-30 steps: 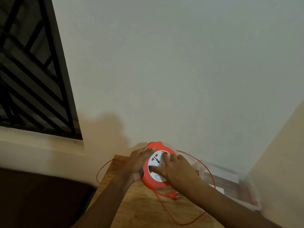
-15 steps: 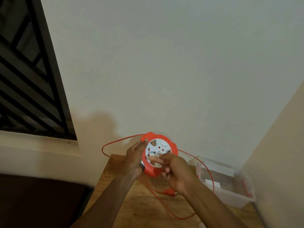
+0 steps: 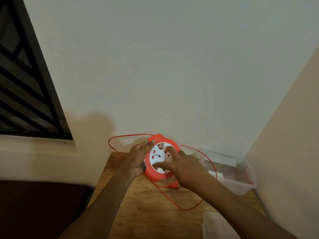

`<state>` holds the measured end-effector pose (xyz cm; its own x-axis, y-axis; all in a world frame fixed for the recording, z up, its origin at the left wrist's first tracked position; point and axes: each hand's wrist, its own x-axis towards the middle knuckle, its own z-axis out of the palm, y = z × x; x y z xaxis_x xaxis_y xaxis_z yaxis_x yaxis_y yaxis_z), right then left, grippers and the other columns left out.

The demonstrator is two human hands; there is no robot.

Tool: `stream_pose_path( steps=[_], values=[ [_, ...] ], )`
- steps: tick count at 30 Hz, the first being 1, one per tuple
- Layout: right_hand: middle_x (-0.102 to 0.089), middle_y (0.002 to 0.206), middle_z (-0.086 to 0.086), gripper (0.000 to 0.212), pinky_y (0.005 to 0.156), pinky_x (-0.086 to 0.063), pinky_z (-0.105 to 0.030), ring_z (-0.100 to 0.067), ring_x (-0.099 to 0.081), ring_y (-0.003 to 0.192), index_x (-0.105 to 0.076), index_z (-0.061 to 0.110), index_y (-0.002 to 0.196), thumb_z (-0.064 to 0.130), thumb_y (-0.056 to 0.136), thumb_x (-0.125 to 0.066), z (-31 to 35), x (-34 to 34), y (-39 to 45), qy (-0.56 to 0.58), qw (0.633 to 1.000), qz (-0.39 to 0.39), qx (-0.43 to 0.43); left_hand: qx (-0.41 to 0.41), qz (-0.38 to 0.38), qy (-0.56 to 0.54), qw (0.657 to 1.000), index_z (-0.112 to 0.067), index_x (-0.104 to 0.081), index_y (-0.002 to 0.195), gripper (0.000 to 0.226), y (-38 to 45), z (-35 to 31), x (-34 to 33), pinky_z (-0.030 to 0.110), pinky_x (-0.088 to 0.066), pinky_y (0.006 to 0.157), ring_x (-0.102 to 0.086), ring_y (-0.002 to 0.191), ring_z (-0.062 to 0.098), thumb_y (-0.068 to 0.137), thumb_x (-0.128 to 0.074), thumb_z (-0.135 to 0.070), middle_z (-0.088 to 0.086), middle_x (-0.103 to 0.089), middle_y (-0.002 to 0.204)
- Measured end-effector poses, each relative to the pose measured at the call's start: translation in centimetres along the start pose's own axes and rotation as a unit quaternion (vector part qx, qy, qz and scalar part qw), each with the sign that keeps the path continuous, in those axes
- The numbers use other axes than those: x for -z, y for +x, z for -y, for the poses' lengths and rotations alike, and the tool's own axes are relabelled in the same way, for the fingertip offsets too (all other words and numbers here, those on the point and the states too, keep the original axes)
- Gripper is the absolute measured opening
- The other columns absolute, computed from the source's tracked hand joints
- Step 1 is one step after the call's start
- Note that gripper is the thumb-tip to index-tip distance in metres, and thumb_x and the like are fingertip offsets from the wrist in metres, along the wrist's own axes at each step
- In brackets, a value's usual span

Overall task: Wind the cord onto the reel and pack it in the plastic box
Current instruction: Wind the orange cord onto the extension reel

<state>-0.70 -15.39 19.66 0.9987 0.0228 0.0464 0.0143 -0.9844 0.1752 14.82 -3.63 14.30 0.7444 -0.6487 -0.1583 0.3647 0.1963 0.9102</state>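
An orange round cord reel [image 3: 155, 175] with a white socket face is held tilted above the wooden table [image 3: 146, 204]. My left hand [image 3: 138, 158] grips its left rim. My right hand [image 3: 183, 165] lies on the white face, with a fingertip in a recess near the top and the thumb low on the face. A thin orange cord [image 3: 189, 207] loops loosely behind the reel and over the table. Its orange plug [image 3: 173, 185] lies below my right hand. The clear plastic box [image 3: 241, 184] stands open at the right.
A clear lid [image 3: 217, 226] lies at the table's near right corner. White walls close in behind and to the right. A dark barred window [image 3: 25, 83] is at the left, and a dark surface [image 3: 43, 209] sits left of the table.
My right hand has spread over the white face and its fingertip has moved to the top recess. The reel has dropped slightly and tilted flatter. The cord loop on the table has shifted.
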Motion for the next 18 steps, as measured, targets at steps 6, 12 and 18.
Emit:
stream_pose_path(
  steps=[6,12,18],
  values=[
    [-0.014,0.156,-0.024,0.061,0.084,-0.054,-0.052,-0.044,-0.044,0.125,-0.032,0.030,0.142,0.013,0.091,-0.062,1.3,-1.7,-0.7,-0.066,0.996,-0.012,0.059,0.028,0.047,0.035,0.998,-0.040,-0.084,0.085,0.014,-0.8,0.5,0.5,0.039,-0.065,0.064,-0.082,0.083,0.026,0.073,-0.081,-0.047,0.005,-0.084,0.096],
    [-0.028,0.152,-0.027,0.074,0.084,-0.054,-0.052,-0.043,-0.056,0.114,-0.025,0.037,0.148,0.028,0.088,-0.069,2.2,-2.2,-0.5,-0.099,0.993,0.054,0.025,0.021,0.062,0.092,0.994,-0.028,-0.080,0.105,0.042,-2.0,1.3,0.3,0.050,-0.065,0.077,-0.079,0.095,0.034,0.070,-0.082,-0.050,0.010,-0.082,0.108],
    [-0.066,0.119,-0.011,0.100,0.073,-0.059,-0.042,-0.025,-0.068,0.090,-0.002,0.041,0.151,0.030,0.079,-0.071,0.2,-2.2,0.0,0.316,0.926,0.088,-0.189,-0.010,-0.014,0.019,1.000,-0.023,-0.080,0.108,0.025,-2.5,2.0,-1.0,0.055,-0.062,0.090,-0.076,0.105,0.038,0.086,-0.080,-0.037,0.013,-0.081,0.111]
  ],
)
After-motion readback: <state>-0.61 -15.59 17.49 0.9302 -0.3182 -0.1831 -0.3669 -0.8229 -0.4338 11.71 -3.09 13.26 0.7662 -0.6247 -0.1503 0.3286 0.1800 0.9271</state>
